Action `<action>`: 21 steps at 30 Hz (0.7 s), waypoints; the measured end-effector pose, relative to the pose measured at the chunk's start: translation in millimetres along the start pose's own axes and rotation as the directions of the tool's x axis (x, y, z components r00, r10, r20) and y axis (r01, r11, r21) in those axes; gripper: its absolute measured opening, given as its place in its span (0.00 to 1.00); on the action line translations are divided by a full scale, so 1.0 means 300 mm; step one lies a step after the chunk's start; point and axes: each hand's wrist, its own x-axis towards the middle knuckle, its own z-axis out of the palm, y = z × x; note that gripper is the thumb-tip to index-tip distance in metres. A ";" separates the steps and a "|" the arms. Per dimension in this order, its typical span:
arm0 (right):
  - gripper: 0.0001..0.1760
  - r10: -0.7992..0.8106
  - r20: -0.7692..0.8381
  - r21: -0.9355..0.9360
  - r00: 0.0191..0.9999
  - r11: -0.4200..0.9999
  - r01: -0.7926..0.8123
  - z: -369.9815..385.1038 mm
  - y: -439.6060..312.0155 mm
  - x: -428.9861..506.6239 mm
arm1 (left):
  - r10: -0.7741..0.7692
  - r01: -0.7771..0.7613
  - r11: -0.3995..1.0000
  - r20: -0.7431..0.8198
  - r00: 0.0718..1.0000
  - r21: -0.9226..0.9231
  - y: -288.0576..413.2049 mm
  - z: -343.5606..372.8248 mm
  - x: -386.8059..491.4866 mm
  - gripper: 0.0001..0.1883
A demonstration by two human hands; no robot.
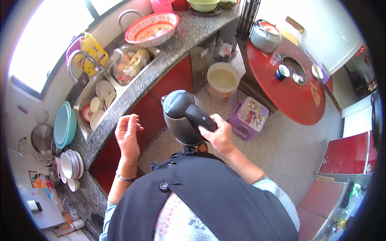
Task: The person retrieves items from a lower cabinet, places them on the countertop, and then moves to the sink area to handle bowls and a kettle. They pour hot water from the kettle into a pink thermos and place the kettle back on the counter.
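Note:
My right hand (pixel 222 134) grips the black handle of an electric kettle (pixel 180 120) with a metal body and a black lid. The kettle hangs in front of my body, above the floor, with its spout towards the left. My left hand (pixel 128 135) is raised in the air beside the counter edge, its fingers loosely bent and holding nothing. A double sink (pixel 116 79) is set into the granite counter (pixel 128 99) nearest that hand. Dirty bowls and plates (pixel 101 102) lie in its near basin. Plastic bags of food (pixel 131 63) fill the far basin.
A white bucket (pixel 223 95) of cloudy liquid and a purple stool (pixel 252 116) stand on the floor ahead. To the right is a red round table (pixel 297 111) with a large aluminium pot (pixel 264 40). An enamel basin (pixel 152 30), a teal basin (pixel 65 125) and stacked bowls (pixel 71 164) are on the counter.

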 end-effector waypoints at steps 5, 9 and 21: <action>0.14 0.057 -0.105 0.032 0.993 0.998 -0.054 -0.144 0.053 0.183 | -0.054 0.061 0.997 0.179 0.982 -0.037 -0.039 0.302 0.222 0.05; 0.13 0.042 -0.234 0.022 0.971 0.999 -0.038 -0.226 0.085 0.294 | -0.086 0.092 0.996 0.290 0.953 -0.006 -0.076 0.504 0.386 0.06; 0.13 0.145 -0.436 0.030 0.888 0.989 -0.147 -0.283 0.240 0.747 | 0.071 -0.026 0.992 0.379 0.923 -0.124 -0.215 0.960 1.130 0.13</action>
